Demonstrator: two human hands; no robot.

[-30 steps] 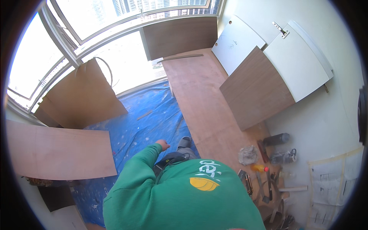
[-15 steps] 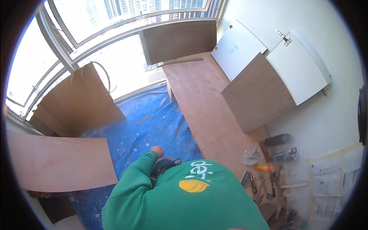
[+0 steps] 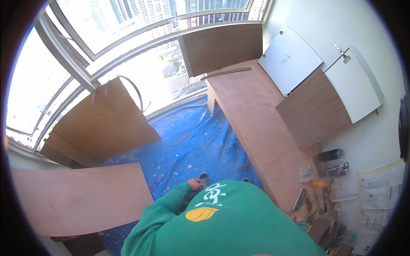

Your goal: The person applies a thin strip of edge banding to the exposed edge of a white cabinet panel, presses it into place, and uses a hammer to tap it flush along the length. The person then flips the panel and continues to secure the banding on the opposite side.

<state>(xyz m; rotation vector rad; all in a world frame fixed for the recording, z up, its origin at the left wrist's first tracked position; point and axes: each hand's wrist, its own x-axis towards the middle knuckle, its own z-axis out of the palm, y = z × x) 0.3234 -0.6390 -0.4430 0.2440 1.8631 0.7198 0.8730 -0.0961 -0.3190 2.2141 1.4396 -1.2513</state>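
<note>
My left hand [image 3: 195, 184] hangs in front of my green sweatshirt [image 3: 239, 217], over the blue floor sheet, with its fingers curled in. Whatever it may hold is hidden by the fingers. On the right, my right hand [image 3: 297, 218] reaches past my body to the near end of the wooden bench [image 3: 256, 115], close to a pile of hand tools [image 3: 314, 202]. Its fingers are small and partly hidden, so their grip is unclear. A flat tool with a pale face [image 3: 300, 199] lies just beyond it, and a yellow-orange bottle [image 3: 318, 184] is farther along.
Brown and white panels [image 3: 316, 109] lean on the right wall. A pinkish wooden board [image 3: 85, 196] lies at left, near a large cardboard sheet [image 3: 106, 123] by the windows. Blue sheeting [image 3: 192, 145] covers the floor. A dark cylinder bottle [image 3: 330, 155] rests against the wall.
My view has shifted, so the room sits farther right and lower. My right hand has come into sight by the tools. A slippered foot now shows beside my left hand.
</note>
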